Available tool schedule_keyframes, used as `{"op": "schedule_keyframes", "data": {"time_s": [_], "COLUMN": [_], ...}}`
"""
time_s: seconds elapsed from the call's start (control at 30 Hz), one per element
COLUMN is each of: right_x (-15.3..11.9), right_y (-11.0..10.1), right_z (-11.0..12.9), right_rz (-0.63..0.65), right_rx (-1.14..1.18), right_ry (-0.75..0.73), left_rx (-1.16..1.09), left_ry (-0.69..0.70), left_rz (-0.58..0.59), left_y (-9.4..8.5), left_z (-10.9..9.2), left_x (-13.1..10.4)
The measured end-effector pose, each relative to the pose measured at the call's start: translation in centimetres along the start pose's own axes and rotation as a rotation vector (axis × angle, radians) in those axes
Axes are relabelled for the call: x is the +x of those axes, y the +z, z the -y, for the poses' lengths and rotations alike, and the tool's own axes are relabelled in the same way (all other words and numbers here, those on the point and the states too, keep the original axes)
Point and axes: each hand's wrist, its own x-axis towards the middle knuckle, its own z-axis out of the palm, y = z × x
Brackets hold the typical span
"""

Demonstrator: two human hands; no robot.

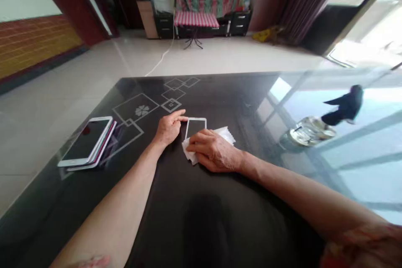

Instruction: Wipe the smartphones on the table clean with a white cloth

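A white-framed smartphone (197, 124) lies flat on the dark glossy table, its lower part hidden. On that part my right hand (216, 150) presses a crumpled white tissue (226, 135), its fingers closed over it. My left hand (169, 127) is at the phone's left side. One finger stretches forward past the phone's upper left corner and another touches the phone's edge. The remaining left fingers are curled, and nothing shows inside that hand.
Stacked tablets (86, 140) lie on the left of the table (176, 217). A glass ashtray-like dish (303, 134) and a black object (347, 104) stand on the right. A small table with a striped cover (196, 19) stands across the room.
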Motion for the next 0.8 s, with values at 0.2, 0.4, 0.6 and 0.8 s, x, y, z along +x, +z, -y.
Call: {"op": "schedule_keyframes", "data": {"time_s": [0.2, 0.4, 0.6, 0.8], "right_x": [0.7, -0.2, -0.7, -1.2], "right_y": [1.1, 1.1, 0.7, 0.5], "right_z": [-0.3, -1.3, -2.1, -2.3], "right_rz": [-0.081, -0.198, -0.228, -0.251], "right_rx": [0.043, 0.052, 0.008, -0.061], "right_ry": [-0.021, 0.054, 0.079, 0.149], "left_rx": [0.000, -0.019, -0.029, -0.016], "left_ry": [-0.028, -0.035, -0.034, -0.051], "left_rz": [0.010, 0.004, -0.001, 0.002], "left_y": [-0.2, -0.1, 0.0, 0.1], "left_z": [-0.3, -0.1, -0.1, -0.1], "left_x": [0.0, 0.0, 0.0, 0.0]}}
